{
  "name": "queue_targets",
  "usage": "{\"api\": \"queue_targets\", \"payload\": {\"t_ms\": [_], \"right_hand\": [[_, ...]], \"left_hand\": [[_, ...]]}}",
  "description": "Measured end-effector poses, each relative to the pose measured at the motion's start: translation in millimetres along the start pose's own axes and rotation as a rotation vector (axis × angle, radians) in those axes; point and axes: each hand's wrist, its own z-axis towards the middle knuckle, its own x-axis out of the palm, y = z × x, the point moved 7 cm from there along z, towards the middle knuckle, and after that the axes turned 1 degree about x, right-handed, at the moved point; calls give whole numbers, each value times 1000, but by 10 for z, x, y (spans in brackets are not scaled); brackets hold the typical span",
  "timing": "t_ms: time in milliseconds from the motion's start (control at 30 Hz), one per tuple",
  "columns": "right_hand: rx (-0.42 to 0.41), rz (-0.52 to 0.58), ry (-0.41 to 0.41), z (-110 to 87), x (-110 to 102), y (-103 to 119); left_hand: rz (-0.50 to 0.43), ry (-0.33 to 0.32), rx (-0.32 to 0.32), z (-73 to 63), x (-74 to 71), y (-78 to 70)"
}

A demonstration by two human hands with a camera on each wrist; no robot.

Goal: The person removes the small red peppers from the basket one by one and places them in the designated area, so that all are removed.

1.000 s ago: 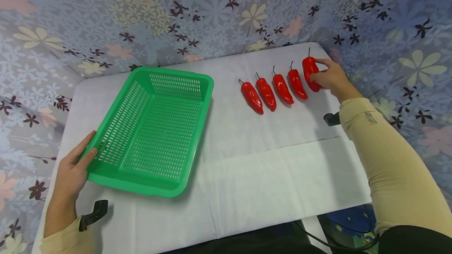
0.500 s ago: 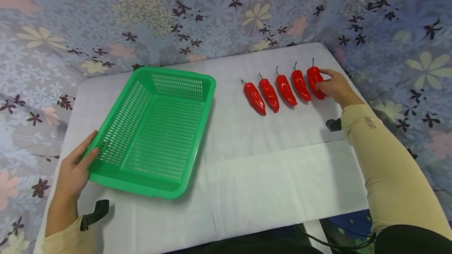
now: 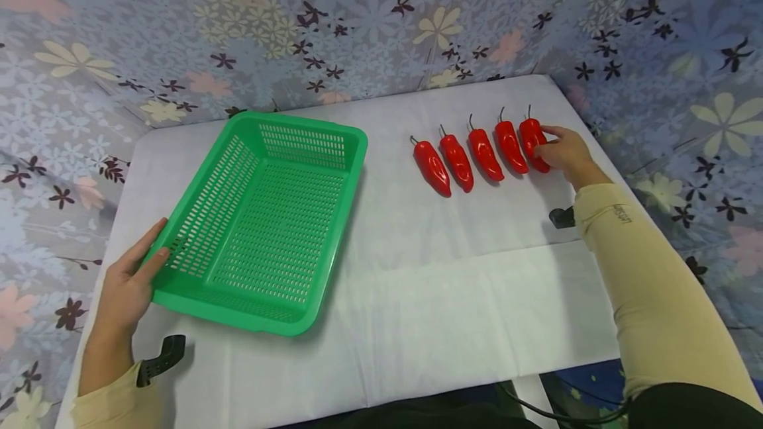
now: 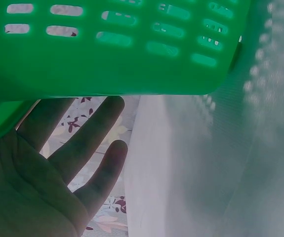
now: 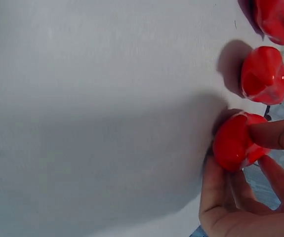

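Several red peppers with dark stems lie in a slanting row on the white cloth. At the row's right end, my right hand [image 3: 565, 151] grips the last red pepper [image 3: 530, 141], thumb on top and fingers round its far side in the right wrist view. Its neighbour, another red pepper [image 3: 509, 146], lies close beside it. On the left stands a green plastic basket [image 3: 352, 197] with slotted walls and nothing in it. My left hand [image 3: 125, 290] holds its lower left corner, thumb over the rim [image 4: 107, 79], with other fingers spread below the rim in the left wrist view.
White cloth [image 3: 417, 310] covers the table and shows between basket and peppers. A flower-patterned wall covering [image 3: 357, 25] rises right behind the table and along both sides. A dark cable [image 3: 554, 419] hangs by the front edge at lower right.
My right hand has brought the last pepper down, toward me, onto the cloth beside the row. The left hand stays on the basket; the head view has shifted slightly.
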Motion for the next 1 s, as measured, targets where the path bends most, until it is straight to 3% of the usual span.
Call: {"api": "queue_targets", "payload": {"t_ms": [333,667,800,933,1000], "right_hand": [[-46,83,-160,-128,-154,82],[-95,73,-142,-135,-147,186],[-111,77,-151,-217,-213,190],[-153,56,-164,-349,-282,239],[-198,38,-175,-436,-304,316]], "left_hand": [[2,-5,15,-19,7,-20],[6,-25,38,-26,32,-14],[15,-2,27,23,69,-45],[126,37,31,90,92,-107],[235,52,84,120,80,-187]]}}
